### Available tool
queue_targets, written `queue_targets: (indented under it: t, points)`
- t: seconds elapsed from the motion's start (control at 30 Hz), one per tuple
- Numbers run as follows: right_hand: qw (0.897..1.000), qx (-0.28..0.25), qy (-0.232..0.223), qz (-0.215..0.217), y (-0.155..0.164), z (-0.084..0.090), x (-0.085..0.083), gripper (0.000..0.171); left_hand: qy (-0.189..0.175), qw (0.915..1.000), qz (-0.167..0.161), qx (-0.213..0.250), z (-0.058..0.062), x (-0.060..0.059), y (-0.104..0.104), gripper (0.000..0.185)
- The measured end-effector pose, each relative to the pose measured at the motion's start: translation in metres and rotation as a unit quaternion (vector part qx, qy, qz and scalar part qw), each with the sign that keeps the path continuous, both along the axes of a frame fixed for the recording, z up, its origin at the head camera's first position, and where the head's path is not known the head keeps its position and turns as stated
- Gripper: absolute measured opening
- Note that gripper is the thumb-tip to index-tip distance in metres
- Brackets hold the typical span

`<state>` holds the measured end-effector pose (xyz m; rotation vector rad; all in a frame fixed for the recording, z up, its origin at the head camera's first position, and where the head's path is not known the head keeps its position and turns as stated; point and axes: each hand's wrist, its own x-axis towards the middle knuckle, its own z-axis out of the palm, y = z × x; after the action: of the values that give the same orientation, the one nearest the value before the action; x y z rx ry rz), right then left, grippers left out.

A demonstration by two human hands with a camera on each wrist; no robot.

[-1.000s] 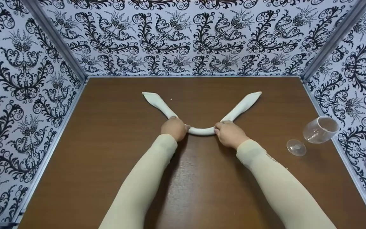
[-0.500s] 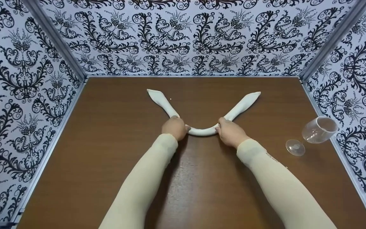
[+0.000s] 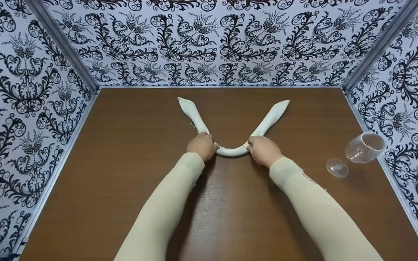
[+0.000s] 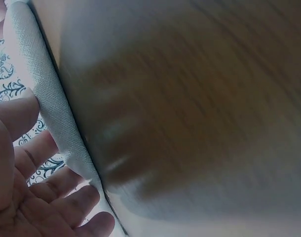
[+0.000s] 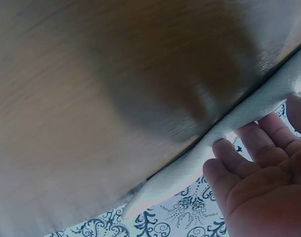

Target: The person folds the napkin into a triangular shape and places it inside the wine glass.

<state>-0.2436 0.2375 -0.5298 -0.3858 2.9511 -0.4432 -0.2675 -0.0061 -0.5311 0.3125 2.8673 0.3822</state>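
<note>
A white cloth napkin, rolled into a long tube with flattened, pointed ends, lies bent in a U on the brown table. My left hand holds it left of the bend. In the left wrist view, the thumb and fingers lie along the woven roll. Right of the bend, my right hand pinches the cloth between thumb and fingers. The right wrist view has its curled fingers against the roll. Both free ends point away from me, spreading outward.
A clear stemmed wine glass stands at the right side, its round foot on the table. Panels with black scroll patterns enclose the back and both sides, joined by metal rails.
The two napkin ends have swung inward and farther from me, the left one most, so the U is narrower. Both hands keep their hold; the left has shifted slightly right.
</note>
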Motion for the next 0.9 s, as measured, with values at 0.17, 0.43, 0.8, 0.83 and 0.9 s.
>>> queue_targets:
  t: [0.17, 0.43, 0.8, 0.83, 0.9]
  points:
    - [1.0, -0.002, 0.009, -0.004, -0.0009, 0.0003, 0.0005, 0.017, -0.011, 0.9998, -0.007, 0.011, 0.0021, 0.002, 0.0003, 0.043]
    - [1.0, 0.005, 0.005, -0.016, -0.0021, -0.0019, -0.0015, 0.02, -0.009, 0.9998, -0.017, 0.009, -0.0014, 0.0018, 0.0019, 0.044]
    - [1.0, -0.005, -0.016, -0.02, -0.0049, -0.0018, -0.0024, 0.021, -0.011, 0.9996, -0.022, 0.014, -0.0052, 0.0007, 0.0058, 0.042]
    - [1.0, -0.005, -0.018, -0.019, -0.0051, -0.0017, -0.0026, 0.021, -0.013, 0.9996, -0.023, 0.014, -0.0051, 0.0011, 0.006, 0.044]
    - [1.0, 0.0, -0.019, -0.013, -0.0055, -0.0014, -0.0028, 0.023, -0.019, 0.9994, -0.025, 0.017, -0.0038, 0.0026, 0.0063, 0.049]
